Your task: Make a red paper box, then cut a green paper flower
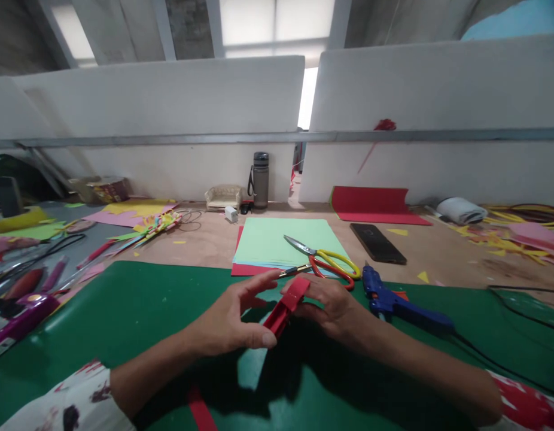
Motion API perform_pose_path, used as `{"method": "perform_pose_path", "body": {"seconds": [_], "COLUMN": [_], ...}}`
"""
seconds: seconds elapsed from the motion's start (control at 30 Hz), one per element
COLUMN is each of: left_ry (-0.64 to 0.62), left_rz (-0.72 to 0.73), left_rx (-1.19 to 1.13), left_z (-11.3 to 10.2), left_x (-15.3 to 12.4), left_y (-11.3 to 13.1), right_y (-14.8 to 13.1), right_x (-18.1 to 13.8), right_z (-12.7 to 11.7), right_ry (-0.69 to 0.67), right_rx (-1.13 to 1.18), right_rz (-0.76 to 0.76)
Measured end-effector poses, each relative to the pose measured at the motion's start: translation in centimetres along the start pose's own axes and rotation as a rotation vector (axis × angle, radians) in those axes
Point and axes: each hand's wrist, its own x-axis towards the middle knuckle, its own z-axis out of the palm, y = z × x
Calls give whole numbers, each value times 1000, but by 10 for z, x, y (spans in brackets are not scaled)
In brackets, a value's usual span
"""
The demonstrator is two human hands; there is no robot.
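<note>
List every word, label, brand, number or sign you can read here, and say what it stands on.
No text can be read in this view.
Purple tool at the left edge: its white label is too small and blurred to read.
Phone: nothing readable.
Bottle: nothing readable.
Blue glue gun: nothing readable.
Red paper in the right hand: no words visible.

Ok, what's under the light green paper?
Under the light green paper, a red sheet sticks out at the left and front, with thin light blue edges between. Everything further in is covered, so other layers can't be told.
</note>
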Motion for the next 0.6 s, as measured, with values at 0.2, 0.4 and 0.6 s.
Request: {"method": "perform_pose_path", "body": {"seconds": [0.2,0.4,0.6], "left_ry": [190,245,217], "left_rz": [182,178,269], "left_rx": [239,183,252], "left_z": [0,1,2], "left_x": [-10,-8,-9], "left_y": [19,19,22], "right_y": [0,0,-3], "right_x": [0,-2,-1], "right_z": [-1,0,0], "right_ry": [34,7,5], "right_rx": [-47,-126,-117], "right_rz": [-4,19,31]}}
